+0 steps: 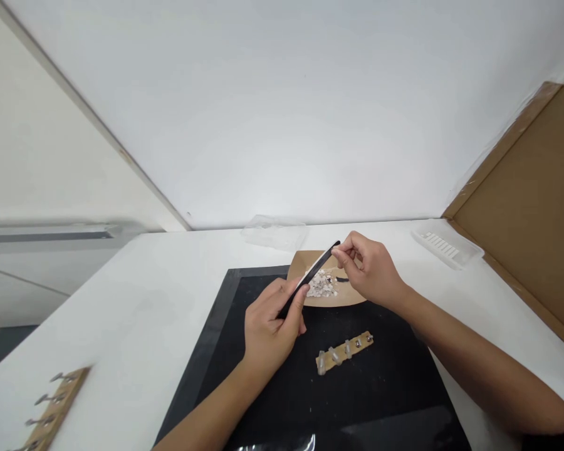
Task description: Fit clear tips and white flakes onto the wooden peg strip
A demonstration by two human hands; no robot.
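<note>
My left hand (271,322) is closed round the lower part of a long, thin black strip (316,268) with a pale edge, thumb on its near face. The strip slants up to the right, above a black mat. At its upper end my right hand (369,266) pinches the tip between thumb and fingers. Behind and below the strip lies a brown paper tray (329,301) with a heap of small white flakes (323,285) and a dark sliver (342,279). Nearer to me, a narrow wooden strip (352,346) bears several clear pieces and small metal studs.
The black mat (282,376) covers the middle of the white table (122,300). A wooden bar with metal posts (59,407) stands at the front left. A clear plastic bag (275,232) lies by the wall, a clear case (447,244) at the back right, beside a cardboard panel (531,207).
</note>
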